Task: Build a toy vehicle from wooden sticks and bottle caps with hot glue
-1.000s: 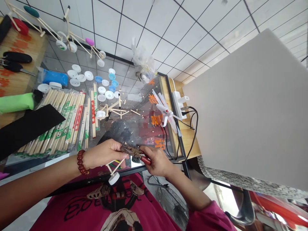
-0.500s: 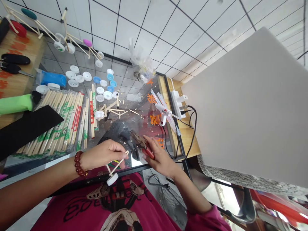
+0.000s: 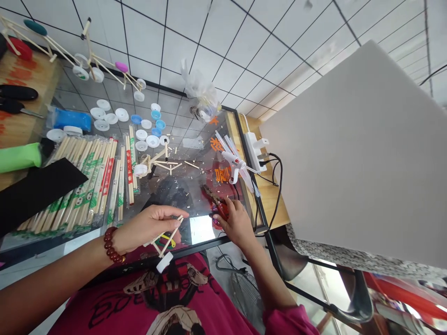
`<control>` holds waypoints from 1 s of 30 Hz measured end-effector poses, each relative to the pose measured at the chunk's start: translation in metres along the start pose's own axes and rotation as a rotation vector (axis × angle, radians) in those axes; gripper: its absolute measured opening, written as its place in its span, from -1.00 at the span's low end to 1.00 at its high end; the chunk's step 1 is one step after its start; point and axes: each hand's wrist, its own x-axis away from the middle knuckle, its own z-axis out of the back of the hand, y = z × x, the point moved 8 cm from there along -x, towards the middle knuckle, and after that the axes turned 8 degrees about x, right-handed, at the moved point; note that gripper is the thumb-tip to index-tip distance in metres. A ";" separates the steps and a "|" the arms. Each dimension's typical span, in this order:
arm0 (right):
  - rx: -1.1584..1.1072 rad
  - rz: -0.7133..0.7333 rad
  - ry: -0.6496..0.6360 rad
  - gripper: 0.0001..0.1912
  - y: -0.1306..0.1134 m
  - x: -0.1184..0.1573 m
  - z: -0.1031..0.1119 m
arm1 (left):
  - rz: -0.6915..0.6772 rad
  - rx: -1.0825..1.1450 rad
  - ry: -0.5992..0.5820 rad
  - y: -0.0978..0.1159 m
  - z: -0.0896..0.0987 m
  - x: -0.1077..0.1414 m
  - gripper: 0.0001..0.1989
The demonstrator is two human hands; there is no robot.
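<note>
My left hand (image 3: 153, 226) pinches a small frame of wooden sticks (image 3: 171, 238) between thumb and fingers at the table's front edge. A white bottle cap (image 3: 165, 262) is fixed at the frame's lower end. My right hand (image 3: 237, 221) has its thumb and fingers around the red handles of a pair of pliers (image 3: 219, 203), low over the glass tabletop, jaws pointing away to the left. Something with a yellow loop (image 3: 170, 240) shows behind the stick frame, partly hidden. Farther off stands another stick assembly (image 3: 159, 160) with a white cap and a dark-tipped stick.
Wrapped chopsticks (image 3: 85, 181) and a black sheet (image 3: 42, 193) lie at the left. Several loose bottle caps (image 3: 122, 114) are at the back, with finished-looking stick models (image 3: 111, 72) behind. A corded glue gun (image 3: 234, 165) and a power strip (image 3: 254, 151) are at the right.
My right hand has moved right with the pliers, away from my left hand and lower toward the glass. My left hand still holds the stick frame, slightly turned.
</note>
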 end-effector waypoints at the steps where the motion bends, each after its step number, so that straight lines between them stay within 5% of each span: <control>1: -0.004 0.001 0.014 -0.34 0.001 0.000 -0.001 | 0.004 0.018 0.014 0.000 0.001 0.000 -0.29; 10: -0.051 0.011 0.069 -0.32 0.001 0.002 -0.004 | -0.172 -0.057 0.099 0.004 0.009 -0.002 -0.54; 21: 0.028 0.075 0.131 -0.48 -0.008 0.003 0.007 | -0.109 0.124 0.136 -0.007 0.019 0.000 -0.40; 25: -0.090 0.130 0.232 -0.61 -0.035 0.002 0.032 | -0.096 0.182 0.129 -0.010 0.020 0.001 -0.41; 30: -0.552 0.307 0.261 -0.71 -0.094 -0.009 0.066 | -0.153 0.339 0.178 -0.005 0.025 0.002 -0.45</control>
